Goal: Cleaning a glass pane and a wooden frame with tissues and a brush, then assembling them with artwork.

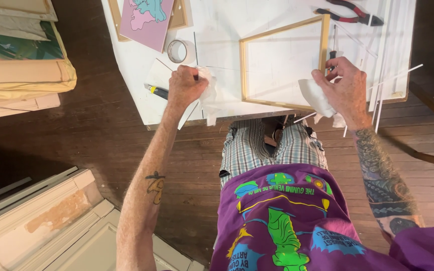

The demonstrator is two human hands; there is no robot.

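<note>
We clench our left hand (186, 85) around a crumpled cloth (208, 90) and pinch another rag (316, 98) in our right hand (345, 90) (soft, light stuff) beside the thin, probably fragile wooden frame (283, 62).

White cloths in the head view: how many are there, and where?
2. One white cloth is bunched in the left hand at the table's near edge; the other white cloth is in the right hand beside the wooden frame. More may be hidden.

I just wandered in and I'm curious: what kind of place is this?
Probably a home art or picture-framing workshop: a bare wooden frame lies on a white worktable, with pliers, a tape roll, and stacked canvases nearby.
</note>
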